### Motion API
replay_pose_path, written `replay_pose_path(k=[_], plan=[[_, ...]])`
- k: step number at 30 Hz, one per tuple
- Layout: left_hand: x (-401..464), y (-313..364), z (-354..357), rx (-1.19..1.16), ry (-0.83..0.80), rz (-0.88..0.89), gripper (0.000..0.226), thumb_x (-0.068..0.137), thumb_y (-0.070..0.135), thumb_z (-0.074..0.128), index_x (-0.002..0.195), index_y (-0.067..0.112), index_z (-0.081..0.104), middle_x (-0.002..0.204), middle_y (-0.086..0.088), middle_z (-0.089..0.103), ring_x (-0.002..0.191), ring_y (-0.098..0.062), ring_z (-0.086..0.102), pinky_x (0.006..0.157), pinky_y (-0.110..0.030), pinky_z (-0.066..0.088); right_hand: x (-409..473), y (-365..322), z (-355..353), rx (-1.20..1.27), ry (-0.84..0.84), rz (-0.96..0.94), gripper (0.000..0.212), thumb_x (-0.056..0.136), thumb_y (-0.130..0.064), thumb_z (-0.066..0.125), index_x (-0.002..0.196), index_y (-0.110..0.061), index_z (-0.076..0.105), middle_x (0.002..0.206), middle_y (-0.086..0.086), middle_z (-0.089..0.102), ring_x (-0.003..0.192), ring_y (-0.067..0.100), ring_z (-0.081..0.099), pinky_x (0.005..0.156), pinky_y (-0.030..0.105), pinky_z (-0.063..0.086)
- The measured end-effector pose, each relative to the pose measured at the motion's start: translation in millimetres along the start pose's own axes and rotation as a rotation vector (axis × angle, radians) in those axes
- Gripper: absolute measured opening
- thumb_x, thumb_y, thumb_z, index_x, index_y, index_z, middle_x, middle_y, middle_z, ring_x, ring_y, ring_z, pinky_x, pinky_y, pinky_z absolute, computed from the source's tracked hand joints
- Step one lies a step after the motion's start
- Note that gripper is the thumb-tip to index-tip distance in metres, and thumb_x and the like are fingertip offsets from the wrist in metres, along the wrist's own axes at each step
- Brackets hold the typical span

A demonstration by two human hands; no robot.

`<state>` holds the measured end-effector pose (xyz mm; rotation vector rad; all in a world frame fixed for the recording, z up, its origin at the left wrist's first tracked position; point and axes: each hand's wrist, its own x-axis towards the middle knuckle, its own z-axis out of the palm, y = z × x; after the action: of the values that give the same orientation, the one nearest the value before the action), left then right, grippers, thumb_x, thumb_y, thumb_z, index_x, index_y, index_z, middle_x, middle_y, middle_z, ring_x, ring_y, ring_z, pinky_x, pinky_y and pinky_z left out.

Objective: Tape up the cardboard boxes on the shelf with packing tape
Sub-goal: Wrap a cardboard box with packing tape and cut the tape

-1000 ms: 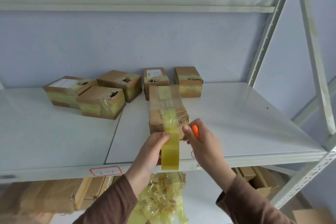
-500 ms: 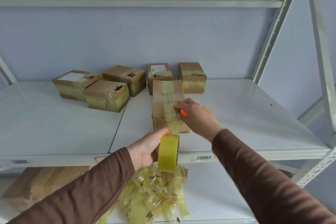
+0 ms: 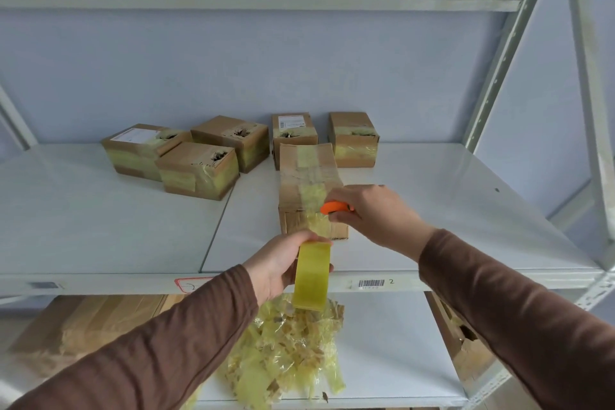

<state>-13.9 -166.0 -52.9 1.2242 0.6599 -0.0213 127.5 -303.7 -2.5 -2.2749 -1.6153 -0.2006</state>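
A long cardboard box (image 3: 307, 176) lies near the front of the white shelf (image 3: 100, 216), with a yellow tape strip running along its top and down its near face. My left hand (image 3: 279, 268) grips a roll of yellow packing tape (image 3: 312, 275) just in front of the box, below the shelf's front edge. My right hand (image 3: 372, 213) holds an orange cutter (image 3: 336, 207) against the box's near top edge, at the tape. Five other taped cardboard boxes (image 3: 199, 170) stand farther back on the shelf.
A heap of crumpled yellow tape scraps (image 3: 286, 353) lies on the lower shelf. Flattened cardboard (image 3: 76, 319) sits at the lower left, and a torn box (image 3: 466, 343) at the lower right. The metal rack upright (image 3: 589, 93) rises on the right.
My right hand moved from in front of the box up onto its near top edge with the cutter. The tape roll dropped lower, and the strip between roll and box has shortened.
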Motion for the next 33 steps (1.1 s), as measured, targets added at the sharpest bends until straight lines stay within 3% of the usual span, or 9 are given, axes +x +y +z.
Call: replay_pose_path(k=[11,14,17,21,24,29,31,33], plan=[[-3.2,4.7,1.3,0.037,0.007,0.004,0.022,0.093,0.021,0.067,0.104,0.004,0.077,0.086,-0.016,0.076,0.076,-0.027,0.077,0.06,-0.029,0.059,16.3,6.7,9.6,-0.488,-0.202,-0.054,0.02,0.103,-0.032,0.057,0.123,-0.028,0.055,0.106,-0.004,0.069,0.095,0.024,0.068,0.072,0.033,0.048],[-4.1,3.3,-1.2,0.057,-0.009,-0.015,0.022,0.096,0.022,0.065,0.1,0.005,0.078,0.087,-0.016,0.076,0.076,-0.028,0.076,0.063,-0.029,0.059,19.4,17.3,-3.4,-0.221,-0.146,0.046,0.014,0.101,-0.027,0.06,0.112,-0.026,0.052,0.101,-0.003,0.07,0.087,0.025,0.067,0.075,0.038,0.053],[-6.8,1.2,-3.1,0.097,-0.027,-0.03,0.023,0.096,0.024,0.063,0.096,0.008,0.08,0.087,-0.015,0.075,0.073,-0.026,0.076,0.064,-0.029,0.058,28.1,11.4,7.5,0.15,0.157,0.101,0.015,0.099,-0.022,0.062,0.107,-0.021,0.05,0.098,-0.001,0.062,0.079,0.021,0.059,0.067,0.033,0.042],[-19.9,-6.1,-12.5,0.1,-0.023,0.021,0.027,0.099,0.024,0.059,0.1,0.006,0.079,0.087,-0.019,0.075,0.071,-0.026,0.075,0.059,-0.029,0.057,24.3,8.5,50.4,0.057,0.261,0.22,0.034,0.093,-0.045,0.069,0.107,-0.018,0.055,0.101,-0.003,0.049,0.077,0.02,0.05,0.064,0.035,0.043],[-33.8,-8.2,-28.0,0.091,-0.039,0.054,0.032,0.102,0.03,0.055,0.106,0.009,0.079,0.088,-0.024,0.074,0.068,-0.024,0.071,0.062,-0.029,0.056,16.9,16.3,68.7,0.0,0.34,0.133,0.039,0.09,-0.051,0.065,0.109,-0.018,0.054,0.103,-0.004,0.047,0.081,0.015,0.045,0.059,0.033,0.044],[-51.5,-3.4,-43.3,0.129,-0.022,0.147,0.029,0.102,0.03,0.056,0.108,0.013,0.078,0.09,-0.022,0.075,0.074,-0.025,0.073,0.063,-0.03,0.056,5.8,21.9,71.4,-0.133,0.238,0.041,0.06,0.08,-0.048,0.081,0.122,-0.015,0.056,0.118,0.002,0.049,0.099,0.024,0.055,0.063,0.038,0.056],[-56.9,-0.8,-50.1,0.183,0.008,0.232,0.027,0.104,0.029,0.055,0.106,0.016,0.079,0.091,-0.018,0.077,0.08,-0.026,0.075,0.064,-0.03,0.057,7.0,9.6,63.9,0.078,0.374,0.061,0.057,0.084,-0.056,0.074,0.12,-0.016,0.056,0.113,-0.002,0.052,0.091,0.017,0.057,0.065,0.032,0.054],[-61.0,2.9,-60.9,0.26,0.042,0.333,0.027,0.105,0.026,0.054,0.104,0.017,0.08,0.096,-0.008,0.078,0.093,-0.028,0.075,0.073,-0.033,0.057,14.4,-20.5,56.1,0.482,0.466,0.085,0.059,0.085,-0.072,0.062,0.116,-0.023,0.053,0.105,-0.014,0.055,0.088,0.002,0.058,0.07,0.016,0.048]])
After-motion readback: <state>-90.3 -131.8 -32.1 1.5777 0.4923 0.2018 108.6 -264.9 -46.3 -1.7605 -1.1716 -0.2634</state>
